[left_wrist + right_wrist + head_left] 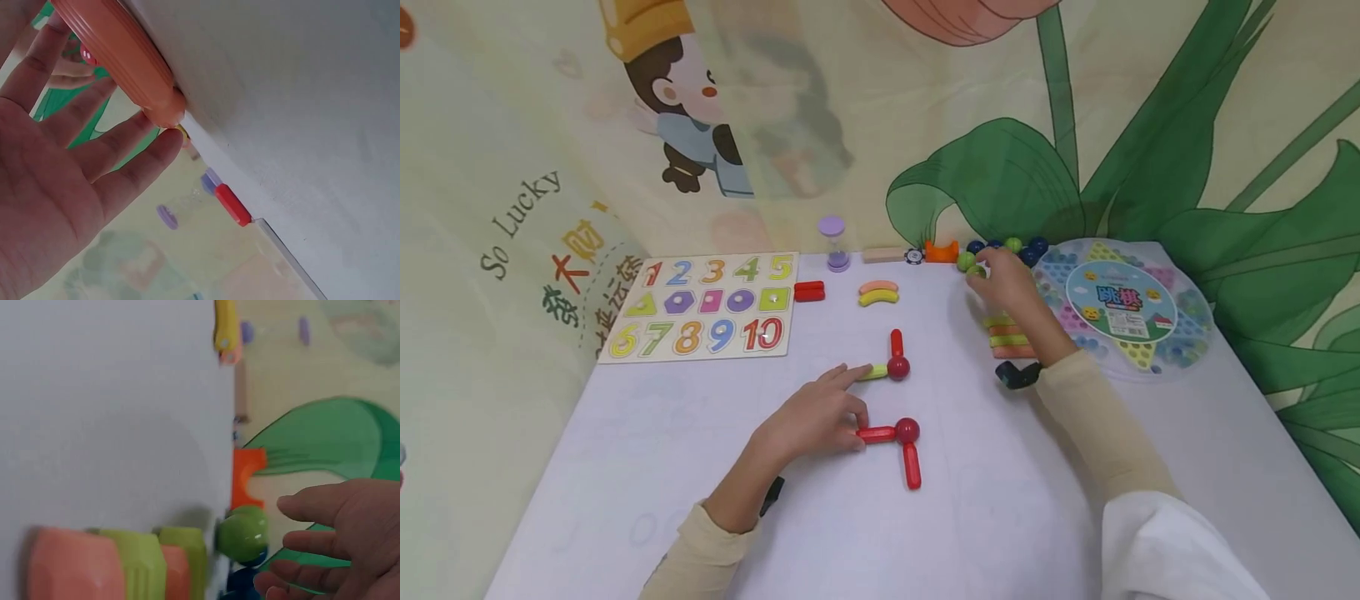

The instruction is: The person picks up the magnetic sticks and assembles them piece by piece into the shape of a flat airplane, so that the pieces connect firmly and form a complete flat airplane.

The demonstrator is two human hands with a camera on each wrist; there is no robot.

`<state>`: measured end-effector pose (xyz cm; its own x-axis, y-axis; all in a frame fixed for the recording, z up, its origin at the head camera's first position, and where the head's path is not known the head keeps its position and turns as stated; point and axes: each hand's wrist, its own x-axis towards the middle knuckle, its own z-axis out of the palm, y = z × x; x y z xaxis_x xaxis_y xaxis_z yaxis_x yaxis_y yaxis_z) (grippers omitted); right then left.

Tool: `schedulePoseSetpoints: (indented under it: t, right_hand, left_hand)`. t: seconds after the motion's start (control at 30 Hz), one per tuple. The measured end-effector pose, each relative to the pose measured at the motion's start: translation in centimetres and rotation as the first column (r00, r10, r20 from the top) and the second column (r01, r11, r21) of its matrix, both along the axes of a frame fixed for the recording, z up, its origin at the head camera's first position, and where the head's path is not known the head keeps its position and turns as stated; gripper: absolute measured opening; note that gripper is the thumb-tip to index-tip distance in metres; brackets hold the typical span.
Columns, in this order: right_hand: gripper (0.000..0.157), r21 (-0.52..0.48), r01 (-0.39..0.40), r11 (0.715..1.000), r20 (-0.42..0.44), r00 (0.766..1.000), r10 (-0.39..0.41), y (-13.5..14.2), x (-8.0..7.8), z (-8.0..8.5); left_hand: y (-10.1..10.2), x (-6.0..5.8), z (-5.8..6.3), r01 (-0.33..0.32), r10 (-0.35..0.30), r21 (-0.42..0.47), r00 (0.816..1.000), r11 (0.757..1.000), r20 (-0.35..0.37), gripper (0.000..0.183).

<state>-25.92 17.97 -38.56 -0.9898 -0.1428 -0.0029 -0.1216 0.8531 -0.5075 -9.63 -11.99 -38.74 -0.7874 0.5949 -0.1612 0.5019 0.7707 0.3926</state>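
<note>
Green balls [966,262] just beside right hand [1009,287], released, fingers loose. Left hand [816,417] touching red rod [877,434] and yellow-green rod [877,372] on white table [992,517]; pinch or mere contact, can't tell.

- left hand [820,417] — fingertips at a yellow-green stick [876,372] and a red stick [878,434], each meeting a red ball [907,431]
- right hand [1003,283] — at green balls [966,262]
- nearer than that hand: coloured sticks [1011,341]
- to its right: round game board [1120,302]
- beyond the left hand: number board [697,315]
</note>
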Motion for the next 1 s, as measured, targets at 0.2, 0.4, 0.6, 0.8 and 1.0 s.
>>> schedulePoseSetpoints:
  t: [0.2,0.4,0.6,0.8,1.0]
  right_hand:
    - [0.030,0.132,0.008,0.991,0.066,0.998,-0.017,0.2,-1.9,-1.1]
    - [0.029,-0.039,-0.104,0.994,0.250,0.962,0.110,-3.6,0.1,-1.2]
    - [0.030,-0.185,-0.153,0.971,0.261,0.945,0.198,-8.8,2.2,-2.3]
    - [0.044,-0.034,-0.181,0.983,0.186,0.965,0.185,-11.4,3.2,-2.9]
    - [0.038,-0.229,-0.097,0.968,0.239,0.959,0.153,-11.3,3.0,-3.4]
  left_hand:
    - [0.1,-0.1,-0.2,-0.005,0.004,0.006,1.000,1.000,0.019,0.016]
    - [0.0,-0.1,-0.3,-0.004,0.004,-0.003,1.000,1.000,0.022,0.016]
    - [0.0,-0.2,-0.2,-0.002,0.002,0.006,0.999,1.000,0.032,0.016]
    - [0.1,-0.2,0.0,-0.001,0.001,-0.001,0.999,1.000,0.034,0.015]
    - [0.2,-0.3,-0.1,0.003,-0.003,-0.009,0.999,1.000,0.039,0.014]
